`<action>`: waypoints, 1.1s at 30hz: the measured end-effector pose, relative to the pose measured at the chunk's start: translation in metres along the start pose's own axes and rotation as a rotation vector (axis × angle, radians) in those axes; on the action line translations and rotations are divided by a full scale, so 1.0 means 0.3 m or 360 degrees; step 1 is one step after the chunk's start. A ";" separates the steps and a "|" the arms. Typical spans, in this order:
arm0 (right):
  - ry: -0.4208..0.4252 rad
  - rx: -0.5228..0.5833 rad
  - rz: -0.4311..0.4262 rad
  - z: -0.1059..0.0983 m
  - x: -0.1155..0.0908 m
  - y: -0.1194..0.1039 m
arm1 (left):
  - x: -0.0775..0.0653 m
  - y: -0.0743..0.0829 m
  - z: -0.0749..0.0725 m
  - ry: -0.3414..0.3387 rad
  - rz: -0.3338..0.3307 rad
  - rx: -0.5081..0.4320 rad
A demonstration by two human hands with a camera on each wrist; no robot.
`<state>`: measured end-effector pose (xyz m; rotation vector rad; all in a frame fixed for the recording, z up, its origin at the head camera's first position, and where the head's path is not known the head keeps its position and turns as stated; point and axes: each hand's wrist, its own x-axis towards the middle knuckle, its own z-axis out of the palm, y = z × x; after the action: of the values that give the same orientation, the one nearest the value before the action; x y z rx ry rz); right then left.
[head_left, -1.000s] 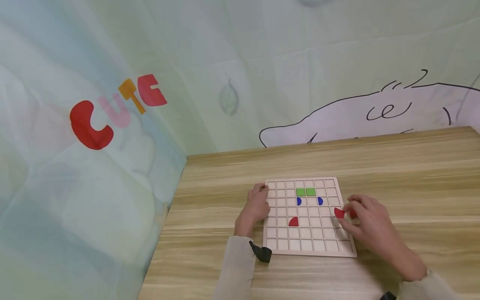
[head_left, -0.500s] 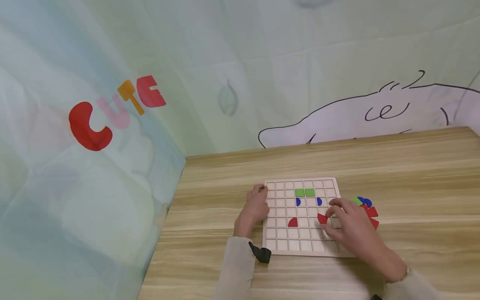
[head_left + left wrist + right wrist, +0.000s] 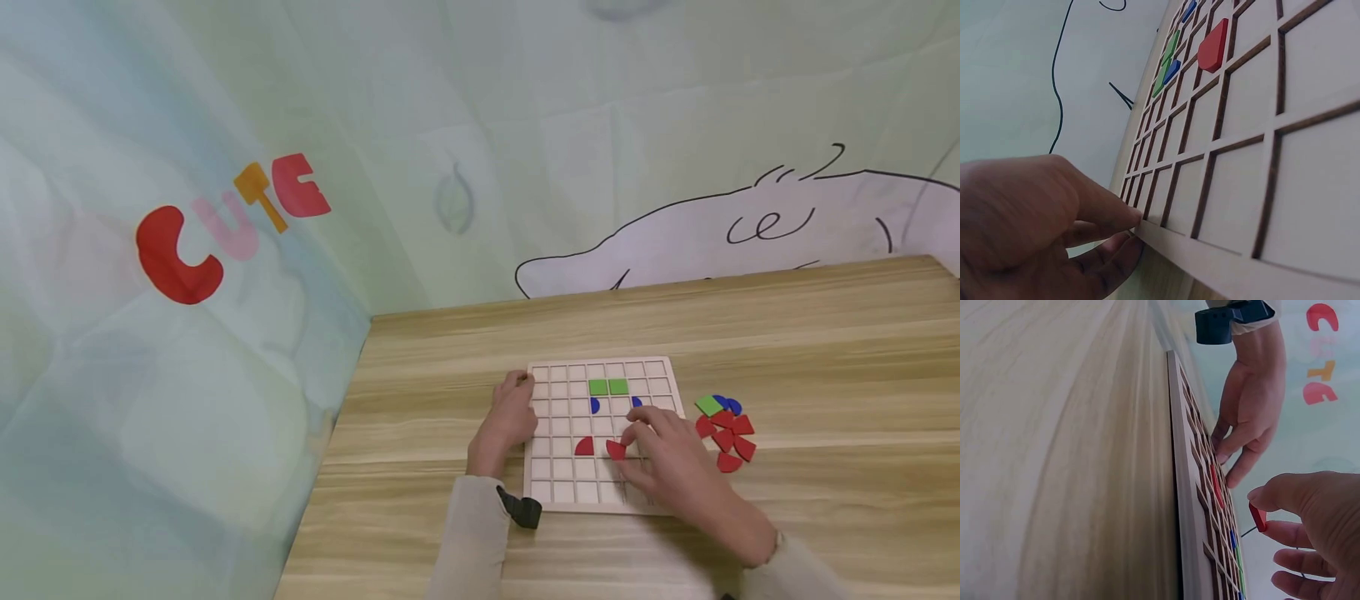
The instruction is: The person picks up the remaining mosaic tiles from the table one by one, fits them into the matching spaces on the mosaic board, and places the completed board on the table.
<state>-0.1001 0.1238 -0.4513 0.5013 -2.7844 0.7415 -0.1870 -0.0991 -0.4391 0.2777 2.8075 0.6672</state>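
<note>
Red wedge point(image 3: 616, 451), lower right of frame, pinched in my right hand point(image 3: 671, 465).
It hangs just right of the laid quarter-circle point(image 3: 585, 447); my left hand point(image 3: 512, 417) grips the board point(image 3: 564, 492).

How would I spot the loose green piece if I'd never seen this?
On the wood-grain table lies a pale gridded board. Just off its right edge sits a small pile of flat pieces. The green piece lies beside the blue ones and is the only green in that pile.
</note>
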 end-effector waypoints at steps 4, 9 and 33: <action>-0.0023 -0.0006 -0.0011 0.015 0.006 -0.017 | 0.001 0.000 -0.001 0.0001 0.0004 0.0011; -0.0036 0.0003 -0.0027 0.039 0.012 -0.029 | 0.000 0.002 -0.003 0.0000 0.0008 0.0018; -0.0069 -0.0101 -0.0146 0.102 0.020 -0.065 | 0.001 0.000 0.002 0.0025 -0.0007 -0.0010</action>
<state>-0.1018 0.0908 -0.4670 0.6353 -2.7928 0.6282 -0.1870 -0.0987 -0.4397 0.2662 2.8197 0.6797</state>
